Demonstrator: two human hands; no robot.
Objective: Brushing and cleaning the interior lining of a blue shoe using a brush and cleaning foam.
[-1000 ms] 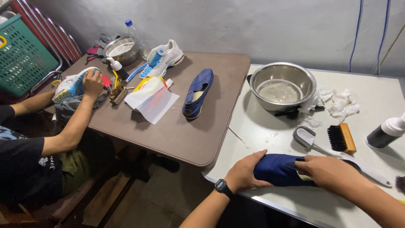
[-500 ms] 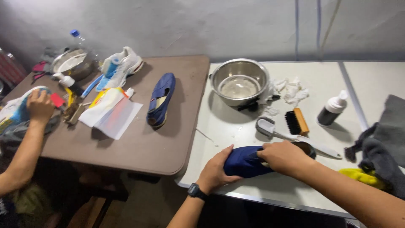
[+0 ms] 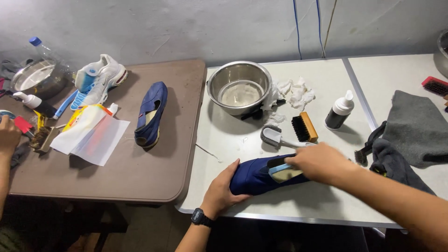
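1. At nine o'clock a co-worker's hand (image 3: 8,135) rested among brushes and a red-capped tube on the brown bench (image 3: 140,172), as it had a second earlier.
2. At eleven o'clock the second navy shoe (image 3: 150,113) lay untouched beside the white sneaker (image 3: 100,79).
3. My left hand (image 3: 224,189), at six o'clock, stayed cupped round the toe of the navy shoe (image 3: 254,177), pinning it to the white bench (image 3: 233,140).
4. My right hand (image 3: 319,161) had slid from on top of the shoe to its opening, its grip closed on the collar beside the tan insole (image 3: 284,173); I judged I was opening up the inside.
5. The steel bowl (image 3: 239,87), long-handled brush (image 3: 275,136), wooden brush (image 3: 304,127) and bottle (image 3: 339,111) at twelve to one o'clock stood unmoved.
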